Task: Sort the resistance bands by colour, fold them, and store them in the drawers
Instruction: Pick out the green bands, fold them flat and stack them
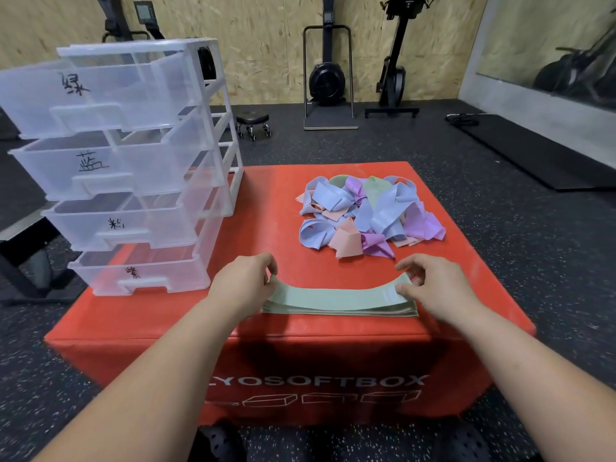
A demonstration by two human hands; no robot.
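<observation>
- Head view: the green band (336, 296) lies with its long axis straight across, from left grip (246, 281) to right grip (430, 283), on top of a green stack (340, 311) on the red soft box (286, 195).
- Fingers cover the band's tips. Beyond the right grip, the mixed pile (366, 215) buries its lower bands. The drawers (126, 168), beyond the left grip, run off frame.
- Both grips are nearly closed, each pinching one upturned end.

Drawer unit (126, 161) left on box (266, 201); band pile (366, 215) behind flat stack (336, 303).
</observation>
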